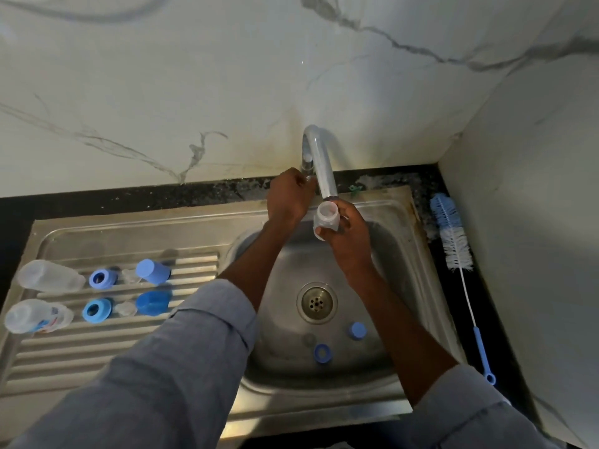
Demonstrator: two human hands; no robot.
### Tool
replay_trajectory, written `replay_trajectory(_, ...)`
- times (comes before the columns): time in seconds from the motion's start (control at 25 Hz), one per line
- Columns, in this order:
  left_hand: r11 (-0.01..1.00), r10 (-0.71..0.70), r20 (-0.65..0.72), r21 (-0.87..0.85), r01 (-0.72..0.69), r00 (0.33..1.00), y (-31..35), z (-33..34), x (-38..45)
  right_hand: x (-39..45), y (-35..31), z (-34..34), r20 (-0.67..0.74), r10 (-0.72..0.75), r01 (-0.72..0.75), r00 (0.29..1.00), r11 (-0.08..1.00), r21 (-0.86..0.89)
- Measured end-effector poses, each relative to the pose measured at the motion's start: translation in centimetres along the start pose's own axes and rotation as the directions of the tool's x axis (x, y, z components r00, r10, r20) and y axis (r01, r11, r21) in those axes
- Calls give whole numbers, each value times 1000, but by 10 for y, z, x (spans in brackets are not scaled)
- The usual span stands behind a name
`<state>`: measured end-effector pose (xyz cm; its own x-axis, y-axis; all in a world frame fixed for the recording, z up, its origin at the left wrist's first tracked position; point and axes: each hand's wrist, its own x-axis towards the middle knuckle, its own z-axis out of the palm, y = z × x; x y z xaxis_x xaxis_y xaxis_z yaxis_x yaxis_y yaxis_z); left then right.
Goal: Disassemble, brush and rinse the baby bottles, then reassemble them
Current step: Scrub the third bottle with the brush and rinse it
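Right hand (348,234): fingers wrapped round a clear bottle (326,218).
Bottle: directly under the faucet spout (325,176), over the sink basin (285,367); long axis roughly upright, open mouth up toward the spout.
Left hand (289,196): curled on the tap handle (307,163) behind the spout.
Basin floor: blue ring (322,353), blue cap (357,330).

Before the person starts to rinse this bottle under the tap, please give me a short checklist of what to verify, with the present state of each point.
1. Bottle held by the right hand: ok.
2. Bottle mouth directly below the tap spout: ok.
3. Left hand at the tap handle: ok.
4. Water running: cannot tell, no stream is visible.
5. Sink drain uncovered: ok; the blue cap and blue ring lie beside it.
6. Bottle brush ready on the counter to the right: ok.
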<state>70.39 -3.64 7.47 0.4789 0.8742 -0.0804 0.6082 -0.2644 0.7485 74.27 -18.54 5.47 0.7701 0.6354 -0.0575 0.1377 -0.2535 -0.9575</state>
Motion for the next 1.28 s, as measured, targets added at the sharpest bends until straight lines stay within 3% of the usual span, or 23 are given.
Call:
replay_trajectory(0.08, 998, -52, -43, -22, 51, 998, -12, 7, 4, 0, -1, 1, 7, 8, -8, 1000, 1000, 6)
replay_trajectory(0.24, 883, -339, 85, -314, 348, 937, -33, 13, 7, -7, 2, 1, 64, 17, -18, 998, 1000, 17)
replay_trajectory(0.44, 890, -354, 78, -277, 361, 932, -29, 17, 13, -4, -4, 1, 73, 47, -51, 996, 997, 55)
replay_trajectory(0.8, 876, -321, 238, -293, 383, 917, -38, 9, 22, -6, -8, -8, 206, 31, -34, 978, 999, 9)
replay_trajectory(0.96, 866, -304, 252, -329, 376, 919, -38, 11, 22, -6, -9, -17, 263, 260, -317, 929, 926, 204)
replay_trajectory(1.04, 862, -310, 268, -326, 388, 912, -36, 9, 22, -8, -10, -17, 254, 368, -408, 894, 904, 126)
replay_trajectory(1.12, 856, -313, 277, -332, 397, 908, -38, 8, 26, -5, -10, -18, 148, 352, -351, 924, 936, -37)
replay_trajectory(1.2, 864, -310, 281, -316, 393, 908, -37, 8, 27, -1, -15, -17, 94, 159, -141, 983, 974, -178)
replay_trajectory(1.28, 873, -302, 291, -297, 386, 908, -38, 8, 28, 4, -18, -11, 124, -36, 77, 992, 938, -337)
